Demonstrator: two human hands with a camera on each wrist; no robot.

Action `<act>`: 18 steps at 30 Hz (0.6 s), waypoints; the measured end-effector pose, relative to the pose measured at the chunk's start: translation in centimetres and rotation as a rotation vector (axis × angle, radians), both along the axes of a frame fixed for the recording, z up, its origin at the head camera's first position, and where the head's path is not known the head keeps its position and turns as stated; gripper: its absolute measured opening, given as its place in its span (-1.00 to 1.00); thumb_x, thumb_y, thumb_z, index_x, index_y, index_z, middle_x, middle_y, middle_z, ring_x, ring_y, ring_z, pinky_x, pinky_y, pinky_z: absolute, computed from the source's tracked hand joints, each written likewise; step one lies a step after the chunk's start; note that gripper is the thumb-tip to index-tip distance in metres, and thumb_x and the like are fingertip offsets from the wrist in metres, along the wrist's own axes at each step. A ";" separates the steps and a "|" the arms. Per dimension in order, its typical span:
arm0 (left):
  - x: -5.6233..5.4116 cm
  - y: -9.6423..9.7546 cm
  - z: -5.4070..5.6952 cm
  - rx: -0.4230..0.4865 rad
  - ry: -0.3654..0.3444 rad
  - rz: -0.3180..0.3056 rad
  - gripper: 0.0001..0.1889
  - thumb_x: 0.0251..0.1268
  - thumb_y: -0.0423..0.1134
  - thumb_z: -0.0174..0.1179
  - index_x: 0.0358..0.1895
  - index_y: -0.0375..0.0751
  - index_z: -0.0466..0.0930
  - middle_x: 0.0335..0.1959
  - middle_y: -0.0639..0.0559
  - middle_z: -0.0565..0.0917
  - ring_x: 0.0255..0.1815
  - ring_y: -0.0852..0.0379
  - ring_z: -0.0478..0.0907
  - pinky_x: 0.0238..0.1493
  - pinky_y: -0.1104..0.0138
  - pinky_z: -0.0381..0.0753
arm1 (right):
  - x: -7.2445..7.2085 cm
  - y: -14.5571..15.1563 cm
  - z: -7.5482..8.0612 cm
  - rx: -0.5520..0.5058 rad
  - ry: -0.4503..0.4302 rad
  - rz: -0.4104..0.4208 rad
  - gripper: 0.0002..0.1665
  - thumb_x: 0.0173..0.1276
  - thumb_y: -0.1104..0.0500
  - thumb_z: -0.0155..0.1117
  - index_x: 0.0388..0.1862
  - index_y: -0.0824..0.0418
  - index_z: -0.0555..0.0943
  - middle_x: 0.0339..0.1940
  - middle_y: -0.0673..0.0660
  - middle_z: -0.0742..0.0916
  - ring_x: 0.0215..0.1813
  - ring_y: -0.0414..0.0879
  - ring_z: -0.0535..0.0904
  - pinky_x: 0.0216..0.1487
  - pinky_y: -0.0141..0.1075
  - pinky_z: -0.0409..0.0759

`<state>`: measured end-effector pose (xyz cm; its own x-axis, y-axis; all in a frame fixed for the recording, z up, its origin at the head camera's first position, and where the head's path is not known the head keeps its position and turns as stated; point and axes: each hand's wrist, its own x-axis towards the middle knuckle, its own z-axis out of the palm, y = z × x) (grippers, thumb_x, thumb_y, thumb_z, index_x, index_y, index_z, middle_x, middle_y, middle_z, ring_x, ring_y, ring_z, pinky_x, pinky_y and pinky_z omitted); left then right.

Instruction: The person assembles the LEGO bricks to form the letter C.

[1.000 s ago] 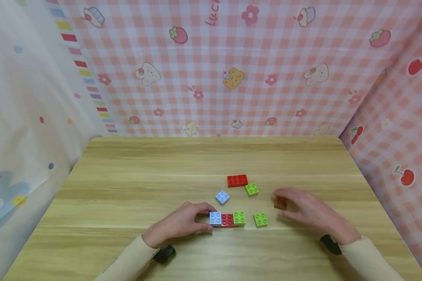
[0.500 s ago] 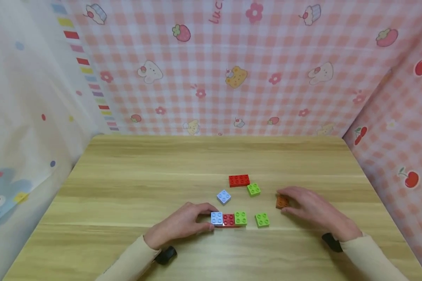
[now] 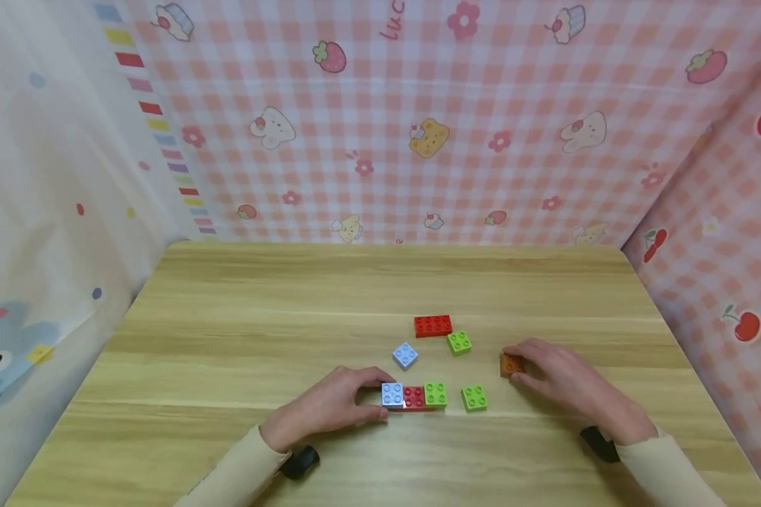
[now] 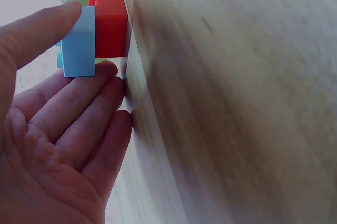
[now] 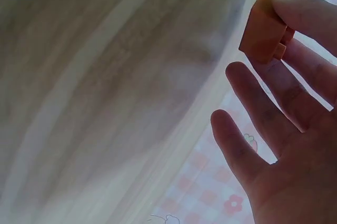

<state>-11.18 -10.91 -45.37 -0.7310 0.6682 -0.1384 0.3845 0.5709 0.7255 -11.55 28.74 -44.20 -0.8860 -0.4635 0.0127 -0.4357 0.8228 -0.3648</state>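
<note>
My left hand (image 3: 326, 405) grips the left end of a small stack, thumb and fingers on opposite sides of a light blue brick (image 3: 392, 396). That brick and a green brick (image 3: 435, 394) sit on the two ends of a long red brick (image 3: 413, 398), whose middle studs show between them. In the left wrist view the thumb presses the blue brick (image 4: 79, 50) and the fingertips lie against its other side. Farther right, my right hand (image 3: 564, 377) pinches a brown-orange brick (image 3: 511, 365) on the table. The right wrist view shows the thumb on that brick (image 5: 261, 27).
A loose green brick (image 3: 474, 398) lies between the stack and my right hand. Behind are a loose light blue brick (image 3: 405, 355), another green brick (image 3: 459, 342) and a long red brick (image 3: 432, 326). Patterned cloth (image 3: 380, 141) hangs behind the wooden table (image 3: 260, 282).
My right thumb has come in against the brown-orange brick, which it stood a little away from earlier. The left hand keeps its grip on the stack. The head view has shifted slightly.
</note>
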 end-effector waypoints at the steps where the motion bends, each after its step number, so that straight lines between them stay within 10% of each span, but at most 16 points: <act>1: 0.0 0.0 -0.1 -0.001 0.000 0.001 -0.55 0.35 -0.08 0.43 0.24 -0.04 0.61 0.14 0.07 0.74 0.01 0.31 0.63 0.08 0.32 0.63 | 0.1 0.0 0.1 -0.002 0.009 -0.003 -0.55 0.38 0.14 0.48 0.21 0.22 0.67 0.08 0.13 0.75 0.13 0.11 0.68 0.16 0.12 0.65; 18: 0.2 -0.1 -0.4 0.023 0.024 0.001 -0.59 0.40 -0.10 0.39 0.25 -0.03 0.62 0.12 0.10 0.75 -0.02 0.31 0.63 0.04 0.32 0.63 | 1.4 -1.4 0.8 -0.102 0.093 -0.021 -0.52 0.38 0.20 0.48 0.26 0.22 0.65 0.11 0.14 0.74 0.10 0.07 0.69 0.07 0.08 0.70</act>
